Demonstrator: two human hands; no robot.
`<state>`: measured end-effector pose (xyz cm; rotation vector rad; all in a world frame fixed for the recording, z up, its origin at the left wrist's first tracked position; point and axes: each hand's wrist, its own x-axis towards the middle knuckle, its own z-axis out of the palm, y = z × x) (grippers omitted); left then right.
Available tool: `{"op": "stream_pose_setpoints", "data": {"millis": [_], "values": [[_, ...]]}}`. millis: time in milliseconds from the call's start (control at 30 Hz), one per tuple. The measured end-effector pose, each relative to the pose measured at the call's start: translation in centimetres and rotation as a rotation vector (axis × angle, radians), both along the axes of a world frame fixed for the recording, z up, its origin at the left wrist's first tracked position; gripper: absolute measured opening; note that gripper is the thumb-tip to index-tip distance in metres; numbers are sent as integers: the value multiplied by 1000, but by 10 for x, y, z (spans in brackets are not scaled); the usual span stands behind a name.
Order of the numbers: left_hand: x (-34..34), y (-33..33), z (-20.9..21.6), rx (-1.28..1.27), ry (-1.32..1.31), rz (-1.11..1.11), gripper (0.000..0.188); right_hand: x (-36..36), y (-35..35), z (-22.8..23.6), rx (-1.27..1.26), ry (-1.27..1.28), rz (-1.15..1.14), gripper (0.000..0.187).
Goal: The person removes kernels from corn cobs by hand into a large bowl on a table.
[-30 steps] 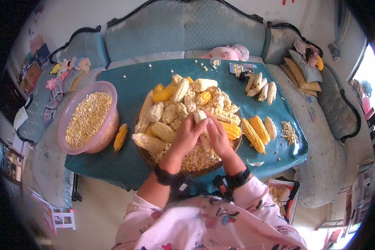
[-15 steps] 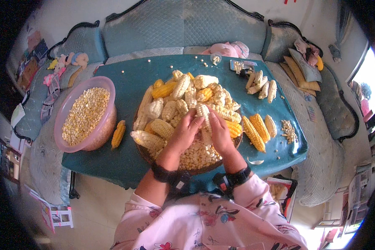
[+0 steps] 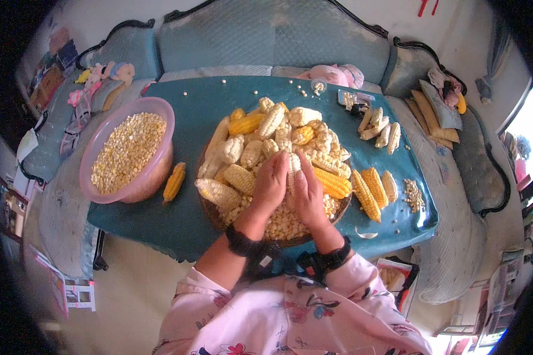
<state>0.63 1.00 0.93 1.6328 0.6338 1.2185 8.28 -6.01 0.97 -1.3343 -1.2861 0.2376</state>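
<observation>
Between my two palms stands a whitish corn cob [image 3: 292, 167], its upper part showing in the gap. My left hand [image 3: 270, 183] is closed against one side of it, and my right hand [image 3: 308, 192] presses the other side with the thumb pointing up. Both are over a round basket [image 3: 211, 216] heaped with white and yellow corn cobs. Loose kernels [image 3: 285, 225] lie in the near part of the basket, below my wrists. The lower end of the held cob is hidden by my hands.
A pink basin [image 3: 167, 131] of kernels stands left, beside a yellow cob [image 3: 174, 183]. Right of the basket lie yellow cobs [image 3: 367, 195] and a kernel pile [image 3: 414, 196]. Pale cobs [image 3: 375, 125] and a small clear cup [image 3: 318, 87] are farther back on the green-covered table [image 3: 189, 236].
Both hands have closed in around the cob, and less of it shows. My left hand's fingers now point more upward. The whole view has shifted and tilted slightly.
</observation>
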Motion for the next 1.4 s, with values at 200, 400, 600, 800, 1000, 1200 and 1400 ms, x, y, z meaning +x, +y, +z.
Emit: {"op": "stream_pose_setpoints", "data": {"millis": [200, 400, 600, 800, 1000, 1200, 1400], "values": [[4, 7, -18, -46, 20, 114, 35, -7, -4, 9, -31, 48, 31, 41], [4, 1, -10, -280, -167, 7, 31, -1, -1, 4, -30, 292, 118, 40], [1, 2, -4, -380, -263, -131, 24, 6, 0, -4, -57, 372, 107, 39], [-1, -4, 5, -31, -2, -21, 22, 8, 0, -9, -35, 388, 111, 40], [-1, 2, -7, -133, -86, -65, 20, 10, 0, -10, -28, 666, 266, 41], [-2, 2, -2, -225, -168, -115, 21, 9, -6, 4, -42, 856, 305, 40], [-5, -2, 6, 212, -32, 113, 25, 7, -8, 18, 65, 704, 83, 31]]}}
